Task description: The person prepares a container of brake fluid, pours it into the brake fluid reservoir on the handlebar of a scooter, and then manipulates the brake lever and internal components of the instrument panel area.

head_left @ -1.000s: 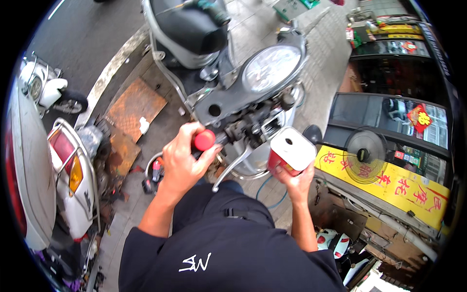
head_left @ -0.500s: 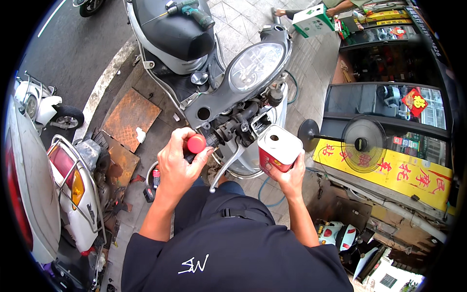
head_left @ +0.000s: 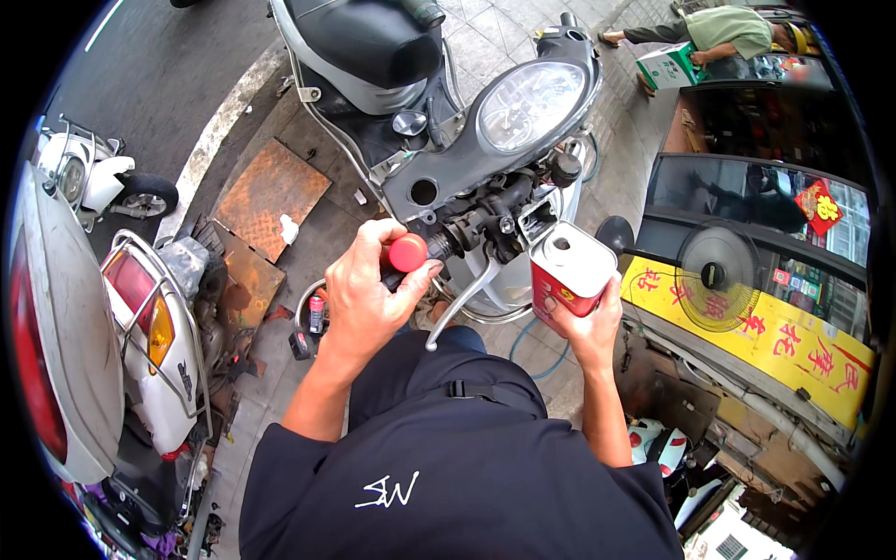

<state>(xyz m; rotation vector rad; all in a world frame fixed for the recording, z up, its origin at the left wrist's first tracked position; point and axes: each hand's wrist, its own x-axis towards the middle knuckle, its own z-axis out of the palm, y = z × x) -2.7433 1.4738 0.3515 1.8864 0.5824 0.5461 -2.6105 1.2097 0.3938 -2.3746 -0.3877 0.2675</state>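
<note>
My left hand [head_left: 373,289] pinches a round red cap [head_left: 408,252] beside the scooter's left-side handlebar grip, with the thumb and index finger round it. My right hand [head_left: 588,317] holds a square red-and-white metal can [head_left: 574,266] with an open hole in its top. The can is beside an open metal reservoir [head_left: 536,220] on the scooter's handlebar [head_left: 485,219]; whether they touch I cannot tell. A silver lever [head_left: 462,303] hangs between my hands. The scooter's grey front cover [head_left: 420,173] with a clear headlight [head_left: 532,107] lies just beyond.
White scooters [head_left: 149,345] stand at left, near rusty plates [head_left: 271,196] and a kerb [head_left: 224,126]. A standing fan [head_left: 716,275] is at right by a shopfront. A blue hose [head_left: 532,359] lies on the pavement. Another person [head_left: 728,42] carries a green box [head_left: 665,67] at upper right.
My hands, cap and can sit slightly higher and further right in the view. The other person with the green box has come further into view at upper right.
</note>
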